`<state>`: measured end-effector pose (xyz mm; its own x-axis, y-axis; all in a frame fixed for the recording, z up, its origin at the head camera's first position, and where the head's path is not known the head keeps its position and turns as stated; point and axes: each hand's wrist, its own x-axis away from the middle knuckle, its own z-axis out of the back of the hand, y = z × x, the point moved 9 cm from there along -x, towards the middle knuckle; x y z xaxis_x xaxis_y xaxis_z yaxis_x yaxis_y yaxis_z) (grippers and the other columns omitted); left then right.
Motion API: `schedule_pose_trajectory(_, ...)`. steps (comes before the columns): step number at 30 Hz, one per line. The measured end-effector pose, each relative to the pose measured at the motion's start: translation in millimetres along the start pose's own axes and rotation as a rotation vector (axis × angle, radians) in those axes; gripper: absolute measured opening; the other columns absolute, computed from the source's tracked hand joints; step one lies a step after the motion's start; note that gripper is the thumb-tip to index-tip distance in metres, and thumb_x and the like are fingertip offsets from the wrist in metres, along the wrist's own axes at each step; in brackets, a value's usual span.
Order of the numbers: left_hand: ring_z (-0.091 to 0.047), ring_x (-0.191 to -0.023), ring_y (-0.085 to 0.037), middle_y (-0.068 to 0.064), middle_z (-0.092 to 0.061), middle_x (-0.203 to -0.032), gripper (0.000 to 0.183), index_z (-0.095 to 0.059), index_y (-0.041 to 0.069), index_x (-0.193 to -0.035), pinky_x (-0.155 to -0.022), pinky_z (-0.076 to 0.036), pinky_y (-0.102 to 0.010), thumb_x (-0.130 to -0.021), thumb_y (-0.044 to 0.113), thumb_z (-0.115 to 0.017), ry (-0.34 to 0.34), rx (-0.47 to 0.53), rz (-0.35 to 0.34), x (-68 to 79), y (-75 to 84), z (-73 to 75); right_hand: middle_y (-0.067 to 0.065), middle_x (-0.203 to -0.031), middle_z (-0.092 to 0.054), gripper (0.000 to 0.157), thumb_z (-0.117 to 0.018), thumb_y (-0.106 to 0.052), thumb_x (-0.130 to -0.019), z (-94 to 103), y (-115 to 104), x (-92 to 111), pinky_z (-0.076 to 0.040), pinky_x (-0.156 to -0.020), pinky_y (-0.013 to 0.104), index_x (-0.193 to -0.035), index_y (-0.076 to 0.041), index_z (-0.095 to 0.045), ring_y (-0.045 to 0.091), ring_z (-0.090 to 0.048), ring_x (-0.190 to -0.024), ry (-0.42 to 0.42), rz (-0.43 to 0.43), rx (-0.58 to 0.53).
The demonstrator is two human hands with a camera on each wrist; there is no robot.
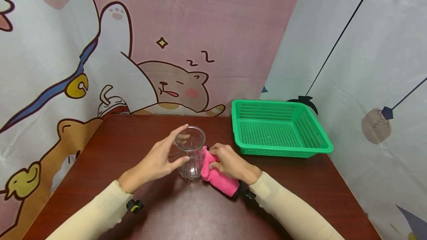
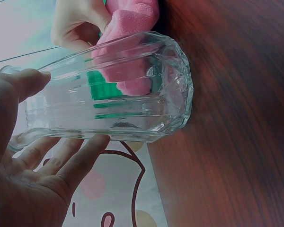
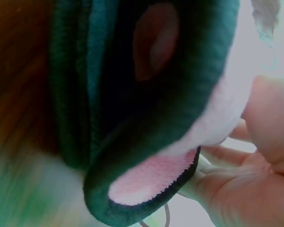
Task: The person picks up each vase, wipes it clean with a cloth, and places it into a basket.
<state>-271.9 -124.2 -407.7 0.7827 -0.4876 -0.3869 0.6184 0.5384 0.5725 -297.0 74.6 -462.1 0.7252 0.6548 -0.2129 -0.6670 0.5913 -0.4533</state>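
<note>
Sleeves (image 1: 96,208) are framing jar (image 1: 192,166), standing upright on desk (image 1: 190,214).
Left hand (image 1: 155,160) is cupping it, grip spread, probably for steadiness; right hand (image 1: 235,163) is pinching cloth (image 1: 224,183) just beside, likely for wiping.

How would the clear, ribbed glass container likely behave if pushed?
The clear, ribbed glass container might tip, standing taller than wide. Its glossy surface could slide against the left hand, and, being glass, it is probably fragile.
</note>
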Motion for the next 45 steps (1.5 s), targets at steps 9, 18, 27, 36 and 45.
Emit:
schedule_pose_trajectory(9,-0.077,-0.138,-0.032,-0.012,-0.073,-0.16,0.111,-0.026,0.027,-0.185,-0.112,-0.064,-0.063,-0.099,0.017,-0.096,-0.002,0.003,0.003,-0.9,0.9,0.3,0.016,-0.131,-0.082,0.028,-0.093,-0.01,-0.1,10.0,-2.2,-1.5,-0.069,-0.106,0.042,-0.125,0.0,-0.088,0.028,-0.081,-0.123,0.044,-0.037,-0.036)
schedule_pose_trajectory(18,-0.077,-0.138,-0.031,-0.014,-0.074,-0.158,0.11,-0.026,0.026,-0.185,-0.109,-0.066,-0.057,-0.099,0.017,-0.095,0.005,-0.007,0.003,-0.9,1.3,-0.8,0.011,-0.129,-0.083,0.034,-0.095,-0.012,-0.098,21.7,-7.1,-3.7,-0.07,-0.103,0.042,-0.13,-0.001,-0.087,0.024,-0.082,-0.12,0.121,-0.021,-0.056)
schedule_pose_trajectory(27,-0.077,-0.137,-0.033,-0.017,-0.073,-0.159,0.109,-0.025,0.025,-0.184,-0.108,-0.067,-0.056,-0.1,0.016,-0.094,0.004,0.007,0.0,-1.5,2.0,-2.2,0.009,-0.131,-0.083,0.039,-0.097,-0.013,-0.096,32.3,-9.1,-5.3,-0.068,-0.107,0.044,-0.133,-0.004,-0.087,0.023,-0.082,-0.123,0.184,-0.017,-0.087)
schedule_pose_trajectory(36,-0.078,-0.134,-0.032,-0.015,-0.072,-0.159,0.11,-0.026,0.025,-0.184,-0.101,-0.071,-0.05,-0.099,0.014,-0.095,0.004,0.014,0.0,-1.9,2.7,-1.5,0.008,-0.131,-0.084,0.04,-0.098,-0.011,-0.094,43.8,-13.7,-7.1,-0.068,-0.106,0.045,-0.132,-0.004,-0.087,0.023,-0.081,-0.123,0.254,0.001,-0.134)
schedule_pose_trajectory(45,-0.077,-0.139,-0.03,-0.015,-0.073,-0.158,0.109,-0.027,0.023,-0.184,-0.108,-0.069,-0.052,-0.099,0.015,-0.095,0.007,0.009,-0.013,-1.7,3.1,-1.2,0.009,-0.133,-0.083,0.039,-0.099,-0.012,-0.094,51.6,-18.0,-6.5,-0.068,-0.101,0.041,-0.131,-0.006,-0.088,0.023,-0.081,-0.122,0.295,-0.001,-0.168)
